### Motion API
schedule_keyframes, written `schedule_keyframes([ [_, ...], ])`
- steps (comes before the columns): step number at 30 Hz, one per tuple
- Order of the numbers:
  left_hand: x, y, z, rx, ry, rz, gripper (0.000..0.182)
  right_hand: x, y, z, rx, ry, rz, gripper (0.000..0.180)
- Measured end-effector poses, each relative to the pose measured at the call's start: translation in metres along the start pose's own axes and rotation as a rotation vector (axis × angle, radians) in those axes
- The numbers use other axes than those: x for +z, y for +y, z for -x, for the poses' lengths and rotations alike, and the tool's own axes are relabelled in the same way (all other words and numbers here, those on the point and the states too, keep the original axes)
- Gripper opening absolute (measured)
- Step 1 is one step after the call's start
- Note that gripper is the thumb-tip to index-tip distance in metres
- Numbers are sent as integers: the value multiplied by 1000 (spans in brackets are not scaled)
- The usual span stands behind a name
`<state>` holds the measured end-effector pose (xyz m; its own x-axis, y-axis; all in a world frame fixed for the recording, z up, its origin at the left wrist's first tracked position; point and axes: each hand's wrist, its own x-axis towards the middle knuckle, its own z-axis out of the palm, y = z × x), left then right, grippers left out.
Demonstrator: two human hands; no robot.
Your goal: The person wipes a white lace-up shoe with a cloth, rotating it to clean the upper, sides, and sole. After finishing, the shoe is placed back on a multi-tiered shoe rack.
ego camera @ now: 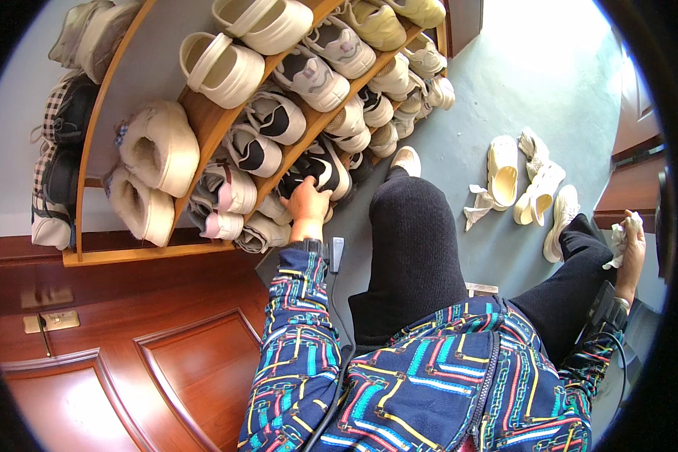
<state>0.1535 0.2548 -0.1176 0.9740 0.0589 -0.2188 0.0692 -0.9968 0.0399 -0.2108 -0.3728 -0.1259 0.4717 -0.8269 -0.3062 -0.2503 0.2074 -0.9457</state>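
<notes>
My left hand [309, 204] reaches to a lower tier of a wooden shoe rack [311, 125], its fingers on a black and white sneaker [326, 168]. Some of those fingertips are hidden against the shoe. Out at the far right, my right hand [633, 254] grips a crumpled white tissue [617, 244]. Between my feet, a pair of cream clogs lies on the floor: one clog [504, 164] on the left, the other clog [545, 189] on the right. Crumpled paper [534, 150] touches the far end of the right clog, and a torn white piece [478, 207] lies beside the left one.
Rows of shoes fill the rack, among them white clogs [226, 70] and fur-lined slippers [159, 148]. Checked black shoes [62, 152] stand beyond its side panel. A reddish wooden door [203, 367] is close at left. A cable [342, 322] runs along my left sleeve.
</notes>
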Motion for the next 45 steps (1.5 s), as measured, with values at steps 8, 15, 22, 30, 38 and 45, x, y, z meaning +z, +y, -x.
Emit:
schedule_keyframes([
  [8,0,-28,52,222,144,11,35,-3,4,-5,-40,-124,-42,35],
  [15,-7,-46,77,388,99,51,37,-2,4,-3,-10,-44,20,39],
  [22,-24,-77,118,578,-92,130,35,3,-4,6,-72,-105,28,32],
  [30,18,-113,151,604,-443,-16,30,8,-7,6,-64,-107,67,32],
  [38,87,-91,126,496,-520,4,40,5,-10,4,17,-5,151,36],
  [45,104,-90,131,438,-353,-57,35,15,-16,3,35,-24,98,33],
])
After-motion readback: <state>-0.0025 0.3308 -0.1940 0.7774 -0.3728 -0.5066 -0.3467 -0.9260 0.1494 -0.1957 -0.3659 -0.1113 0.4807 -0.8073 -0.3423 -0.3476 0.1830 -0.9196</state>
